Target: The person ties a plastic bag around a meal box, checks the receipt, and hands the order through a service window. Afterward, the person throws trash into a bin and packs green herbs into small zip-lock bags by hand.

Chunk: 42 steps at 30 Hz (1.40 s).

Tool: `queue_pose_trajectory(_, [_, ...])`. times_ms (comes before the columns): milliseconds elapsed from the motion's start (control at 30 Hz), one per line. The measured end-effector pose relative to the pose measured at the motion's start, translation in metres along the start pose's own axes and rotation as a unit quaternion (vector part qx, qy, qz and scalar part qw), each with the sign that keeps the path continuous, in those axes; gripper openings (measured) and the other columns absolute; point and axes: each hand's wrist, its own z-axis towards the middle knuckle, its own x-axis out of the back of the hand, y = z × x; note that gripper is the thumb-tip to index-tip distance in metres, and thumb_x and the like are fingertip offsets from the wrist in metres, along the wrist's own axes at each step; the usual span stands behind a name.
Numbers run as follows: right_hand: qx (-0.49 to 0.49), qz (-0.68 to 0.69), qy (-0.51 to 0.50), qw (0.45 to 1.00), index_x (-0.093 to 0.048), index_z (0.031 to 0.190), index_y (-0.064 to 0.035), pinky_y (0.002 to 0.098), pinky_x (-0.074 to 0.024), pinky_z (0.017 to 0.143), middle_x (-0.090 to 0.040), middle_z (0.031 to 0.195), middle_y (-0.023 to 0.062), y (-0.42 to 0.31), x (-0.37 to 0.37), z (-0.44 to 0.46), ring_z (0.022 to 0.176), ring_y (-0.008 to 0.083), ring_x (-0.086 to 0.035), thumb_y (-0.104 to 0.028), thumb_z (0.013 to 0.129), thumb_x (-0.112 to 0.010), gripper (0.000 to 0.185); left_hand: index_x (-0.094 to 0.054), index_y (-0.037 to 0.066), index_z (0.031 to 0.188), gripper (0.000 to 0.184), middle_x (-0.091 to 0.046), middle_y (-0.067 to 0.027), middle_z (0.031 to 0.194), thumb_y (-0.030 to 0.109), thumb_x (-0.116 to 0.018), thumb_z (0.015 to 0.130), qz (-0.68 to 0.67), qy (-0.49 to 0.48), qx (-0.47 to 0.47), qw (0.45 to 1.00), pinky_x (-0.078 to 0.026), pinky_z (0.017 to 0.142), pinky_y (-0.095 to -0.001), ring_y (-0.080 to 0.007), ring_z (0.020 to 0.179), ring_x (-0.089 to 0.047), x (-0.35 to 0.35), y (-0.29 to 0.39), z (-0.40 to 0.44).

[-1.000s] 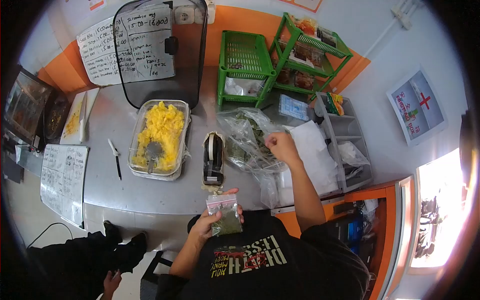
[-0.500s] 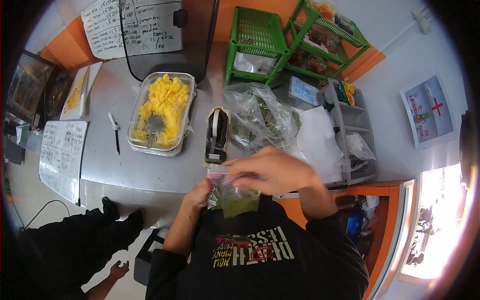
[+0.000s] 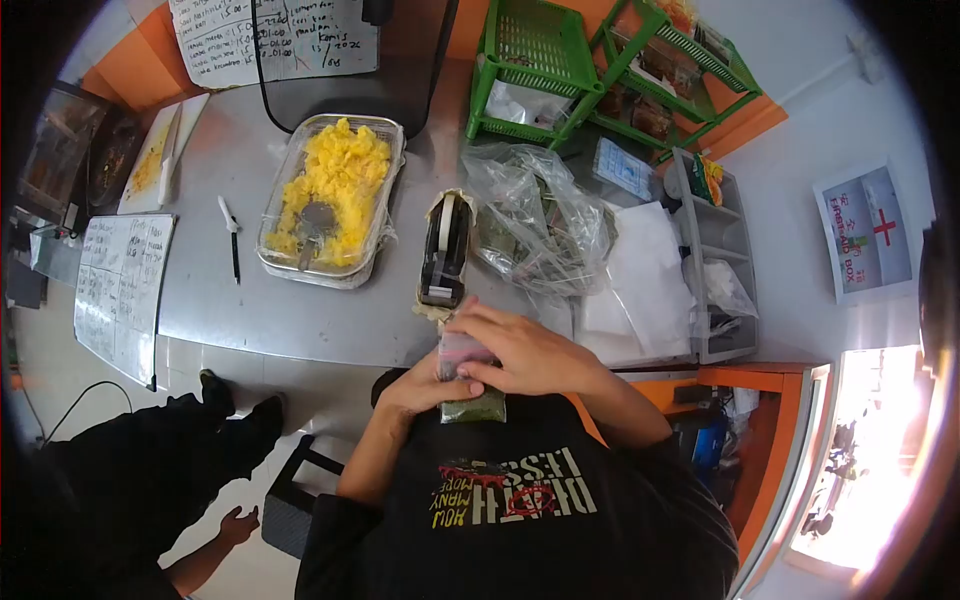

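Observation:
My left hand [image 3: 428,388] is closed on small zip bags of green flakes [image 3: 474,408], held in front of my shirt at the table's near edge. Over their upper part lies my right hand [image 3: 525,352], its thumb and fingers pressed on the bags' pinkish top strip. The bags overlap, so their number is hard to tell. Just beyond my hands stands a black tape dispenser [image 3: 444,250]. A large clear plastic bag [image 3: 540,220] with green packets inside lies to its right.
A tray of yellow food [image 3: 335,190] with a spoon sits left of the dispenser. White sheets [image 3: 640,280], a grey divided organizer [image 3: 715,235] and green racks [image 3: 535,65] stand right. A marker [image 3: 233,240] lies left. Another person's hand [image 3: 238,525] shows lower left.
My right hand has come from the large plastic bag to my left hand, bringing another small bag onto the one held there. The view has shifted, and the table sits higher.

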Motion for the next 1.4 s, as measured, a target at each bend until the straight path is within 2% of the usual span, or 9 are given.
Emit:
queue_pose_trajectory(167, [-0.048, 0.060, -0.079, 0.994, -0.055, 0.118, 0.0000, 0.0475, -0.0481, 0.086, -0.065, 0.101, 0.0238, -0.009, 0.004, -0.011, 0.099, 0.0441, -0.061, -0.011, 0.088, -0.063, 0.033, -0.016, 0.008, 0.159, 0.098, -0.022, -0.0094, 0.159, -0.004, -0.073, 0.079, 0.036, -0.034, -0.080, 0.996, -0.034, 0.111, -0.0354, -0.0190, 0.139, -0.037, -0.019, 0.003, 0.007])
queue_pose_trajectory(300, [-0.035, 0.081, -0.048, 0.995, -0.059, 0.115, -0.0001, 0.0454, -0.0504, 0.079, -0.066, 0.099, 0.0214, -0.019, 0.027, -0.011, 0.093, 0.0418, -0.064, -0.010, 0.088, -0.063, 0.029, -0.023, 0.004, 0.156, 0.091, -0.034, -0.0114, 0.156, 0.010, -0.077, 0.082, 0.113, -0.030, -0.055, 0.992, -0.034, 0.112, -0.0359, -0.0195, 0.139, -0.039, -0.020, 0.016, 0.008])
queue_pose_trajectory(433, [-0.054, 0.017, 0.002, 0.998, -0.062, 0.113, -0.0017, 0.0409, -0.0523, 0.073, -0.068, 0.095, 0.0184, -0.029, 0.088, -0.001, 0.086, 0.0348, -0.068, -0.010, 0.088, -0.065, 0.027, -0.028, 0.005, 0.154, 0.083, -0.045, -0.0139, 0.148, 0.023, -0.074, 0.087, 0.000, -0.034, -0.085, 0.996, -0.035, 0.111, -0.0396, -0.0239, 0.134, -0.046, -0.007, 0.009, 0.017])
queue_pose_trajectory(633, [0.010, -0.157, 0.202, 0.967, -0.064, 0.106, -0.0003, 0.0352, -0.0503, 0.080, -0.069, 0.096, 0.0149, 0.001, 0.236, 0.064, 0.087, 0.0276, -0.066, -0.015, 0.086, -0.069, 0.026, -0.034, 0.007, 0.151, 0.076, -0.049, -0.0167, 0.144, 0.037, -0.069, 0.091, 0.041, 0.010, -0.064, 0.997, -0.041, 0.106, -0.0435, -0.0310, 0.128, -0.053, -0.003, 0.032, 0.028])
queue_pose_trajectory(667, [-0.002, -0.200, 0.220, 0.955, -0.064, 0.106, -0.0010, 0.0354, -0.0497, 0.080, -0.068, 0.095, 0.0142, 0.011, 0.262, 0.083, 0.087, 0.0253, -0.066, -0.015, 0.087, -0.070, 0.025, -0.034, 0.007, 0.151, 0.062, -0.049, -0.0143, 0.144, 0.017, -0.062, 0.097, 0.013, -0.013, -0.077, 0.997, -0.041, 0.107, -0.0408, -0.0267, 0.128, -0.052, 0.003, 0.029, 0.030])
queue_pose_trajectory(700, [-0.015, -0.242, 0.238, 0.940, -0.064, 0.106, -0.0017, 0.0356, -0.0491, 0.080, -0.068, 0.094, 0.0135, 0.025, 0.286, 0.101, 0.088, 0.0230, -0.065, -0.015, 0.087, -0.071, 0.024, -0.035, 0.007, 0.151, 0.061, -0.050, -0.0140, 0.143, 0.016, -0.061, 0.097, 0.015, -0.001, -0.066, 0.998, -0.041, 0.108, -0.0409, -0.0265, 0.128, -0.052, 0.005, 0.030, 0.029])
queue_pose_trajectory(867, [-0.084, -0.305, 0.225, 0.922, -0.065, 0.106, -0.0015, 0.0386, -0.0489, 0.078, -0.068, 0.093, 0.0168, 0.132, 0.384, 0.196, 0.084, 0.0285, -0.065, -0.014, 0.086, -0.071, 0.024, -0.038, 0.007, 0.149, 0.063, -0.051, -0.0140, 0.142, 0.029, -0.064, 0.095, 0.026, 0.060, -0.022, 0.998, -0.042, 0.106, -0.0429, -0.0291, 0.127, -0.054, 0.015, 0.042, 0.039])
queue_pose_trajectory(1100, [-0.103, -0.363, 0.220, 0.900, -0.064, 0.109, 0.0008, 0.0451, -0.0508, 0.085, -0.068, 0.102, 0.0239, 0.254, 0.438, 0.279, 0.100, 0.0402, -0.066, -0.009, 0.081, -0.072, 0.030, -0.036, 0.006, 0.148, 0.058, -0.048, -0.0150, 0.143, 0.025, -0.059, 0.098, 0.011, 0.091, -0.018, 0.996, -0.043, 0.105, -0.0441, -0.0306, 0.125, -0.054, 0.028, 0.072, 0.063])
queue_pose_trajectory(1400, [-0.193, -0.356, 0.201, 0.892, -0.061, 0.121, -0.0008, 0.0459, -0.0487, 0.098, -0.066, 0.118, 0.0218, 0.265, 0.439, 0.285, 0.115, 0.0397, -0.061, -0.011, 0.080, -0.075, 0.045, -0.035, 0.006, 0.149, 0.054, -0.045, -0.0148, 0.145, 0.020, -0.055, 0.101, -0.011, 0.042, 0.028, 0.999, -0.044, 0.101, -0.0408, -0.0278, 0.124, -0.054, 0.036, 0.083, 0.074])
